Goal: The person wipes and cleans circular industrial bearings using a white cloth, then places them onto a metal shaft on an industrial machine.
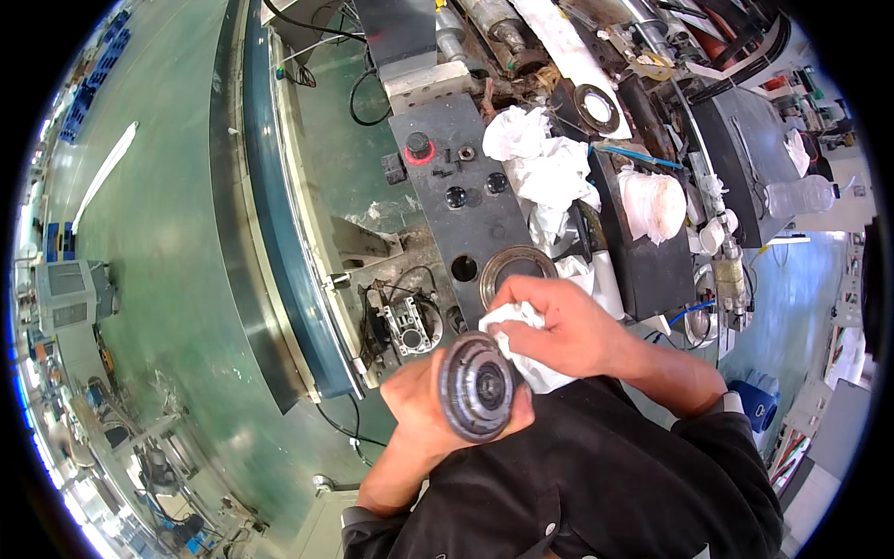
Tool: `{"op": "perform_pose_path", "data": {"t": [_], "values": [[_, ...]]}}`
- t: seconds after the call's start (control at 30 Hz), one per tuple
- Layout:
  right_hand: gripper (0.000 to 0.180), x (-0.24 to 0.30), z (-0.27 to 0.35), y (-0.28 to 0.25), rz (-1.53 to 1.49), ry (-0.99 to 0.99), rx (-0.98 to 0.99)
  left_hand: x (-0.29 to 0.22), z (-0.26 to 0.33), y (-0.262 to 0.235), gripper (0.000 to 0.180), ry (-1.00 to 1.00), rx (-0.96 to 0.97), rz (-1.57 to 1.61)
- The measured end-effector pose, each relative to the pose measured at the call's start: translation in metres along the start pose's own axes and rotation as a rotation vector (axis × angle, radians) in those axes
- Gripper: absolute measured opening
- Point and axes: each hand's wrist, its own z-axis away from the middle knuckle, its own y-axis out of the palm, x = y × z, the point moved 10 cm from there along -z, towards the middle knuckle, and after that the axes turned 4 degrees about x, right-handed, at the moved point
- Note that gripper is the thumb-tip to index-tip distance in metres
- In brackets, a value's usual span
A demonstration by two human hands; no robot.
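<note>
My left hand point(413, 407) is wrapped round a stepped, round metal part point(477, 387) with a dark rim and a bore in its centre. Its stepped face points up toward me, in front of my dark jacket. Close against the rim, my right hand point(565, 321) pinches a crumpled white wipe point(533, 366). Part of the wipe hangs below the fingers; whether it touches the metal I cannot tell. Just beyond my right fingers, a large metal ring point(492, 272) lies on a dark metal plate point(475, 219), partly covered by the hand.
Small black screws point(447, 170) and a black knob point(418, 146) sit on the plate. Crumpled white wipes point(540, 154), a white roll point(655, 207) and another ring point(597, 109) lie to the right. A long machine rail point(296, 214) runs at the left. A plastic bottle point(801, 196) lies far right.
</note>
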Motion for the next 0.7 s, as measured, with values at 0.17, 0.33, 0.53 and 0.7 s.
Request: {"op": "perform_pose_path", "data": {"t": [0.17,0.33,0.53,0.7], "values": [[0.016,0.006,0.019,0.019,0.183,-0.137,-0.005,0.051,0.007,0.011,0.041,-0.392,0.142,0.450],[0.013,0.004,0.022,-0.030,-0.409,-0.053,-0.249,0.067,0.025,0.007,0.047,-0.301,-0.050,0.619],[0.022,-0.002,0.009,-0.010,-0.769,-0.059,-0.012,0.073,0.044,0.042,0.074,-0.253,0.187,0.762],[0.036,-0.006,0.006,0.022,-1.401,0.056,0.322,0.084,0.054,0.062,0.080,-0.327,0.292,0.859]]}}
